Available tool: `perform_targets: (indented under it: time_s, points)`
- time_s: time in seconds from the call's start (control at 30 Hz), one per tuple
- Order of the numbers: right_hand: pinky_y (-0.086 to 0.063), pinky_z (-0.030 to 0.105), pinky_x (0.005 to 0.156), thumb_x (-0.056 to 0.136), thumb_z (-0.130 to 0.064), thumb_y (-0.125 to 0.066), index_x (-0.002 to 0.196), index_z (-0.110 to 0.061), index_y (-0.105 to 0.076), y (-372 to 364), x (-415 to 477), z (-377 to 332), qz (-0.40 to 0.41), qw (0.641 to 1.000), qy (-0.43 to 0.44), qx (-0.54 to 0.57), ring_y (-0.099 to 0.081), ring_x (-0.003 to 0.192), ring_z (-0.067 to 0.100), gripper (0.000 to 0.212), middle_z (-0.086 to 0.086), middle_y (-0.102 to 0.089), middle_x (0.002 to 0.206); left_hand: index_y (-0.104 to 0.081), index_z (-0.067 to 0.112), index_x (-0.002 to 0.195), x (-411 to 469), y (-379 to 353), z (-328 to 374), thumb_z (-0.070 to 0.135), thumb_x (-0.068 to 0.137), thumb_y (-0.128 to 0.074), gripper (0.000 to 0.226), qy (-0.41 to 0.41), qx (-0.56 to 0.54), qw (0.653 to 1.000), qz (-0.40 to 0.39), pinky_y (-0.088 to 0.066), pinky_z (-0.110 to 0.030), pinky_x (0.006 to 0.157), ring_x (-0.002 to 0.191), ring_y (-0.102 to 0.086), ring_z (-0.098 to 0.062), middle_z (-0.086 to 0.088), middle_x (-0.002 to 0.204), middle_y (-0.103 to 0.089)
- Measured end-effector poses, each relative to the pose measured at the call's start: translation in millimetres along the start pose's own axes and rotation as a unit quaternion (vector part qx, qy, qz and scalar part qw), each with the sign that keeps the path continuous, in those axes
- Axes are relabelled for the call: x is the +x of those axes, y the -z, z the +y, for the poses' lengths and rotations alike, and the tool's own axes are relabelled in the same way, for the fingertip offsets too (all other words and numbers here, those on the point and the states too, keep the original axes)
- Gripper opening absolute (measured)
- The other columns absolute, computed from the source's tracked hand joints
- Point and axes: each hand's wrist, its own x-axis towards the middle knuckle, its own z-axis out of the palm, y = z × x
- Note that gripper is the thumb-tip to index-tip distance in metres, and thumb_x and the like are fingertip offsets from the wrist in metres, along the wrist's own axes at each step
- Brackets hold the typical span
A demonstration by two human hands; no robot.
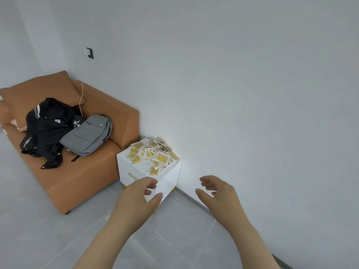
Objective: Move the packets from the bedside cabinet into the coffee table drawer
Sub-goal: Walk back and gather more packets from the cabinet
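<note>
yellow-and-white packets (pixel 154 155), white cabinet (pixel 171 177)

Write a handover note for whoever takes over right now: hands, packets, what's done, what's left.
Left hand: empty, fingers loosely curled, held in front of the bedside cabinet.
Right hand: empty, loosely curled, off to the cabinet's right.
Packets: heaped on the cabinet top, none in either hand.
Done: nothing that shows here; the coffee table drawer is out of view.
Left: pick up packets, carry them to the drawer, repeat until the pile is gone.
</note>
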Motion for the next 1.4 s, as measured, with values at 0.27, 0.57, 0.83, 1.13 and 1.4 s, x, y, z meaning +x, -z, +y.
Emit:
perform_targets:
  time_s: [0.27,0.57,0.83,1.13,1.4]
  points:
    - [-0.048,0.022,0.089,0.084,-0.029,-0.066,0.114,-0.029,-0.063,-41,172,-5,-0.05,0.998,0.042,0.014,-0.058,0.099,-0.003,0.03,-0.017,-0.065,0.103,-0.059,0.03,0.114,146,8,-23,0.03,0.084,-0.067,0.031,0.036,0.016,0.998,0.041,-0.045,-0.016,0.075,0.094,-0.059,0.003,0.019,0.105,-0.062]
    - [-0.049,0.023,0.087,0.084,-0.028,-0.066,0.109,-0.03,-0.064,-101,314,-5,-0.075,0.997,0.019,-0.004,-0.059,0.097,-0.002,0.025,-0.02,-0.064,0.098,-0.06,0.029,0.116,286,20,-79,0.03,0.084,-0.067,0.033,0.077,0.011,0.997,0.02,-0.044,-0.016,0.076,0.093,-0.058,0.004,0.02,0.104,-0.061]
    - [-0.047,0.019,0.084,0.085,-0.027,-0.067,0.107,-0.032,-0.062,-183,409,-24,-0.074,0.995,-0.059,-0.014,-0.06,0.095,-0.002,0.024,-0.02,-0.065,0.099,-0.06,0.029,0.114,415,66,-151,0.03,0.084,-0.067,0.031,0.077,0.019,0.996,-0.042,-0.049,-0.024,0.084,0.093,-0.058,0.002,0.018,0.104,-0.062]
    - [-0.048,0.023,0.087,0.084,-0.027,-0.067,0.11,-0.028,-0.064,-258,474,-42,-0.086,0.986,-0.145,-0.019,-0.06,0.097,0.0,0.025,-0.016,-0.066,0.101,-0.058,0.031,0.111,520,96,-225,0.03,0.084,-0.066,0.028,0.093,0.01,0.988,-0.122,-0.047,-0.02,0.08,0.094,-0.059,0.0,0.018,0.103,-0.062]
    - [-0.047,0.021,0.088,0.085,-0.026,-0.066,0.112,-0.026,-0.064,-307,565,-29,-0.107,0.978,-0.179,-0.009,-0.059,0.098,0.001,0.027,-0.016,-0.065,0.103,-0.056,0.034,0.103,615,92,-284,0.03,0.083,-0.068,0.023,0.141,0.029,0.98,-0.136,-0.049,-0.02,0.074,0.09,-0.06,-0.001,0.017,0.101,-0.062]
